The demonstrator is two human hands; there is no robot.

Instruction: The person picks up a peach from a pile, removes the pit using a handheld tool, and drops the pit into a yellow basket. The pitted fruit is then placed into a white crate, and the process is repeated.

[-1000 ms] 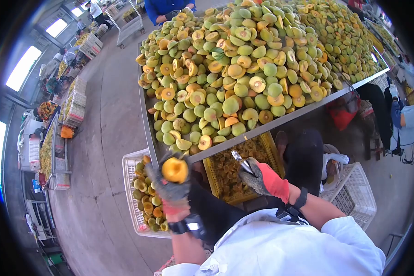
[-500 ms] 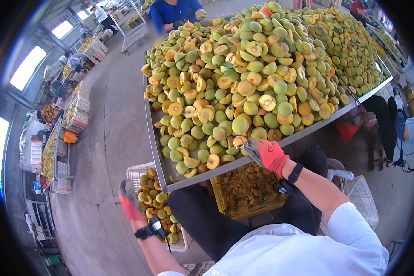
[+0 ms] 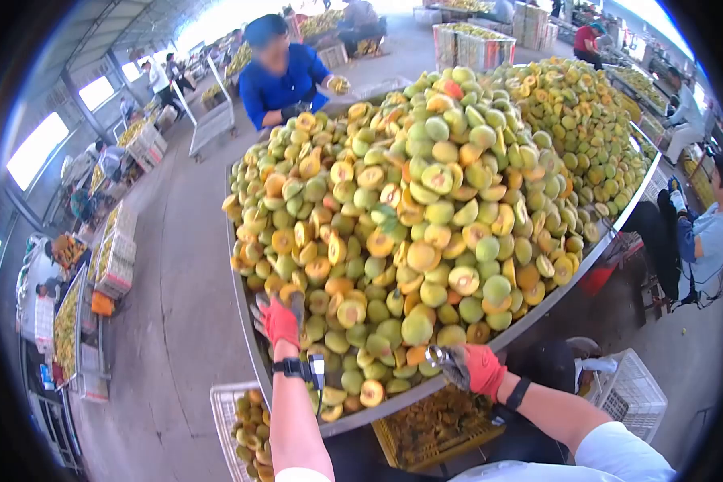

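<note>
A metal-edged table bears a large heap of halved and whole green-yellow fruit. My left hand, in a red and grey glove, reaches onto the fruit at the table's left side, its fingers spread over the pieces; nothing held shows in it. By the front edge, my right hand, gloved the same way, is closed on a small metal ring-shaped tool. Some fruit lies just beyond the tool.
A white crate of fruit stands below the table's left corner, and a yellow crate of brown pieces sits under the front edge. A white crate is at right. Across the table is a co-worker in blue.
My left hand has moved from beside the table, above the white crate, up onto the fruit. The view has tilted upward, showing more of the co-worker. My right hand still holds the tool.
</note>
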